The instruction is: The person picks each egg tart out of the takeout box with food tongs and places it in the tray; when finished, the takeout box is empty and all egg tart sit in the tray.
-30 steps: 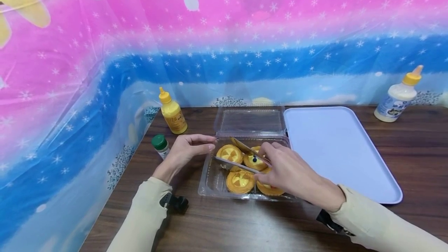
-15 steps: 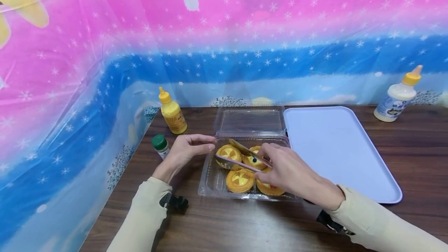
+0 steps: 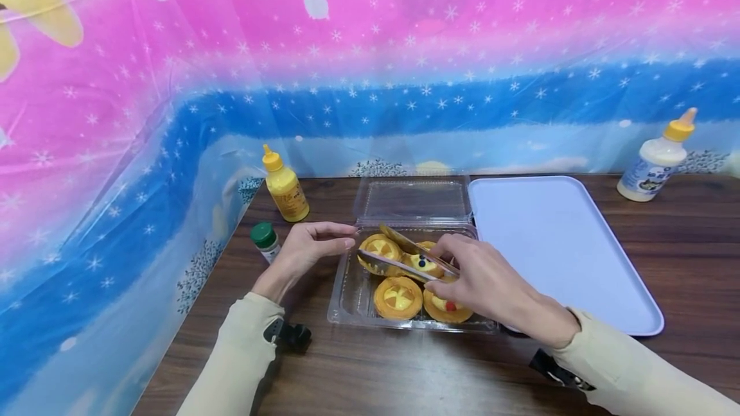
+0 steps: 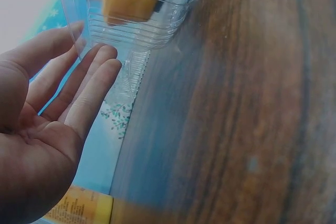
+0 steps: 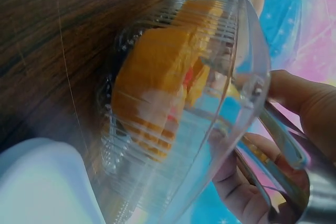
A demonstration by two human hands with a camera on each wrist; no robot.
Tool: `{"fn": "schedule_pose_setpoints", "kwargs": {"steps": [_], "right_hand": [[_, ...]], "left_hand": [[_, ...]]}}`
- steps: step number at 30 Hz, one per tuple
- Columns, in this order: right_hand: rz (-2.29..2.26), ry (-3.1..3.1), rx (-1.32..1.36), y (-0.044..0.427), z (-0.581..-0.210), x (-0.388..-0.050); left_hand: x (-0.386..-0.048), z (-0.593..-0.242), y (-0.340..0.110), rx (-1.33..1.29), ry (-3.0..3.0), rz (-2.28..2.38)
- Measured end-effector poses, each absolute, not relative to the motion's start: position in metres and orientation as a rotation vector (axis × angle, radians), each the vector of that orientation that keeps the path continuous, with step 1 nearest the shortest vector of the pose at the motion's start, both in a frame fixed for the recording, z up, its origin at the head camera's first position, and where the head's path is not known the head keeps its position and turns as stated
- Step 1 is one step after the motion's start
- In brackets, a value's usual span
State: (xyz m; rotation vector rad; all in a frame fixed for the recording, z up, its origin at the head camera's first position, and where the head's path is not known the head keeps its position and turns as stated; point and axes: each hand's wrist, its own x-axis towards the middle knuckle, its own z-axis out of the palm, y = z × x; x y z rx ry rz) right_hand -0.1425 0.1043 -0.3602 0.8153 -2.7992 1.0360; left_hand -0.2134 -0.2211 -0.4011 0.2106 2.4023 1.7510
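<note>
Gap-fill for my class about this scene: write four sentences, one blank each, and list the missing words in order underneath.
1. The right hand holds a pair of metal ____.
2. The tarts sit in a box made of clear ____.
3. In the head view, the tray lies to the ____ of the box.
4. The small jar has a ____ cap.

Missing words: tongs; plastic; right; green

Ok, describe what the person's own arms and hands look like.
The left sleeve and right sleeve are long, plain and pale cream. The left wrist device and right wrist device are black. The left hand and right hand are bare, ungloved.
</note>
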Motion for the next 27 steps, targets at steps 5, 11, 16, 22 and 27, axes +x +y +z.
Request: {"fn": "schedule_pose_setpoints", "kwargs": {"steps": [5,11,16,22,27], "right_hand": [[1.026,-2.774,0.798,0.108,-0.356,-0.142],[1.067,-2.732,0.803,0.115,-0.351,-0.143],[1.07,-2.697,0.789,0.122,-0.345,-0.145],[1.077,-2.683,0.746,0.133,-0.336,-0.147],[1.011,-2.648,0.723,0.145,-0.33,-0.15]], "left_hand": [[-0.214,-0.401,-0.22,0.209,2.415,1.747],[-0.214,-0.401,-0.22,0.206,2.421,1.739],[-0.214,-0.401,-0.221,0.204,2.402,1.749],[-0.214,-0.401,-0.221,0.194,2.405,1.741],[-0.214,-0.401,-0.221,0.194,2.422,1.732]]}}
